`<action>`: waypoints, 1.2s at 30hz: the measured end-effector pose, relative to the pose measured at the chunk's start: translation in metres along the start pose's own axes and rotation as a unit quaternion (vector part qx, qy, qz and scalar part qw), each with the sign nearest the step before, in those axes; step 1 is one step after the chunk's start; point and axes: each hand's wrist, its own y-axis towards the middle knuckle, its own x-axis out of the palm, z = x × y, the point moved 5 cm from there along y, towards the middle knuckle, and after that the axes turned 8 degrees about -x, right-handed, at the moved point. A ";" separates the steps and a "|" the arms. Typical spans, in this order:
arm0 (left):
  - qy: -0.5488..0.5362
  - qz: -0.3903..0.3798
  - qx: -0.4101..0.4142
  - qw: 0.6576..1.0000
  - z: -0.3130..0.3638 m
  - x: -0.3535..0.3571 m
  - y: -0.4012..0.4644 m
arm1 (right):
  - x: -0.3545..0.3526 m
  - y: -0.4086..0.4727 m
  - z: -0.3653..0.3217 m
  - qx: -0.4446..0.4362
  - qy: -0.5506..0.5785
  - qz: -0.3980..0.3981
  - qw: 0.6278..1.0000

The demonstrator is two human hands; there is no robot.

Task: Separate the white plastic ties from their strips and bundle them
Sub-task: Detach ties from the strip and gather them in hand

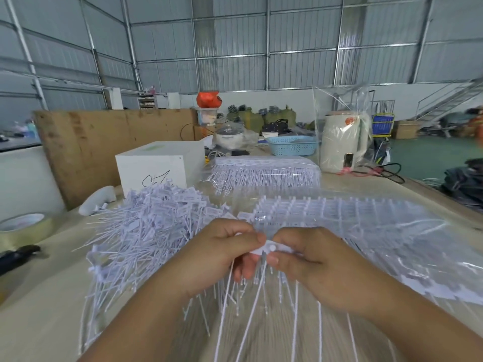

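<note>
Both forearms run out of the near edge. The strip (pixel 273 249) is mostly covered by the thumbs of the left hand (pixel 224 254) and right hand (pixel 308 259). At the far right, blurred figures beside the stairs (pixel 449 100) cannot be made out. The tape roll (pixel 22 228) is cut by the left edge.

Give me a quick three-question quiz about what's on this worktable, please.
1. True or false: both hands pinch the same strip of white ties.
2. The loose pile of separated ties lies on which side of the hands: A left, B right?
3. What colour is the basket at the far end of the table?

Key: 1 true, the left hand and right hand both grip it. 2 A. 3 blue.
</note>
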 end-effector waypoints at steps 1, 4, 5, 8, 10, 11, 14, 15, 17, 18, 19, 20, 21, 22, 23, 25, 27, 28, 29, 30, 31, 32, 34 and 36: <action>0.001 0.012 0.010 1.000 0.000 -0.001 0.000 | -0.001 0.001 0.000 -0.006 0.008 0.016 1.000; -0.031 0.071 0.050 0.996 0.001 0.001 0.002 | -0.007 0.002 -0.002 -0.020 0.020 0.086 0.996; -0.048 0.089 0.058 0.993 0.001 0.002 0.003 | -0.008 0.002 -0.003 -0.025 0.022 0.102 0.994; -0.092 0.140 0.078 0.983 0.002 0.006 0.004 | -0.007 0.003 -0.009 -0.037 0.025 0.151 0.988; -0.103 0.173 0.085 0.976 0.004 0.007 0.003 | -0.006 0.003 -0.009 -0.031 0.011 0.188 0.982; -0.109 0.186 0.086 0.973 0.004 0.008 0.002 | -0.005 0.002 -0.011 -0.029 0.001 0.202 0.979; -0.155 0.205 0.067 0.964 0.002 0.016 0.001 | -0.004 0.003 -0.014 -0.027 -0.024 0.222 0.974; -0.186 0.209 0.048 0.959 -0.001 0.018 0.002 | -0.003 0.003 -0.015 -0.026 -0.035 0.227 0.973; -0.287 0.212 -0.016 0.934 -0.013 0.017 0.006 | -0.007 0.001 -0.015 -0.028 -0.045 0.265 0.963; -0.341 0.214 -0.051 0.914 -0.018 0.013 0.007 | -0.012 -0.001 -0.015 -0.034 -0.038 0.295 0.954; -0.376 0.218 -0.074 0.898 -0.022 0.006 0.008 | -0.017 -0.003 -0.015 -0.041 -0.021 0.319 0.947; -0.373 0.224 -0.083 0.897 -0.024 -0.002 0.008 | -0.022 -0.004 -0.013 -0.044 0.000 0.323 0.945; -0.331 0.230 -0.081 0.911 -0.025 -0.008 0.009 | -0.024 -0.003 -0.010 -0.046 0.023 0.304 0.951; -0.270 0.230 -0.071 0.932 -0.023 -0.012 0.009 | -0.021 -0.001 -0.008 -0.046 0.045 0.260 0.964; -0.206 0.220 -0.056 0.952 -0.019 -0.011 0.009 | -0.016 0.000 -0.007 -0.047 0.065 0.201 0.976; -0.129 0.162 -0.030 0.978 -0.014 0.001 0.010 | -0.004 0.001 -0.004 -0.033 0.082 0.098 0.991; -0.095 0.108 -0.014 0.990 -0.009 0.009 0.008 | 0.003 0.001 -0.003 -0.029 0.088 0.056 0.994; -0.096 0.089 -0.010 0.991 -0.007 0.009 0.007 | 0.004 0.002 -0.004 -0.032 0.087 0.053 0.994; -0.108 0.075 -0.013 0.991 -0.006 0.008 0.006 | 0.003 0.002 -0.005 -0.036 0.084 0.053 0.994; -0.123 0.063 -0.018 0.990 -0.006 0.007 0.005 | 0.003 0.002 -0.006 -0.045 0.082 0.050 0.994; -0.135 0.053 -0.020 0.989 -0.005 0.007 0.005 | 0.004 0.002 -0.007 -0.051 0.082 0.045 0.994; -0.138 0.041 -0.018 0.989 -0.005 0.008 0.004 | 0.004 0.002 -0.009 -0.058 0.083 0.042 0.994; -0.120 0.011 -0.006 0.993 -0.004 0.013 0.004 | 0.003 0.001 -0.010 -0.058 0.073 0.054 0.994; -0.092 -0.021 0.004 0.996 -0.004 0.017 0.003 | 0.000 0.000 -0.010 -0.053 0.056 0.068 0.995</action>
